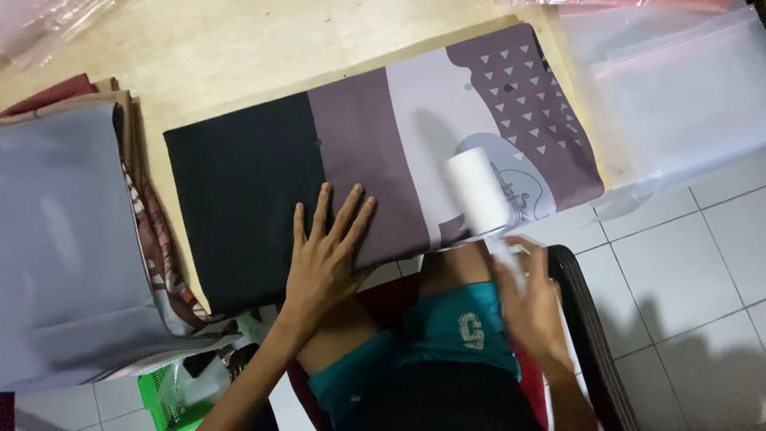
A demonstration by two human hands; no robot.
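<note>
left hand [323, 259] flat, fingers spread on folded cloth [375, 152] — right hand [531, 299] gripping white roller [477, 194] just beside

A stack of folded cloth [64, 239], grey on top with brown and red layers beneath, lies at the left edge of the wooden tabletop [239, 48]. Clear plastic bags [678, 96] lie at its right edge. A green basket [171, 395] sits on the white tiled floor [686, 263] below.
</note>
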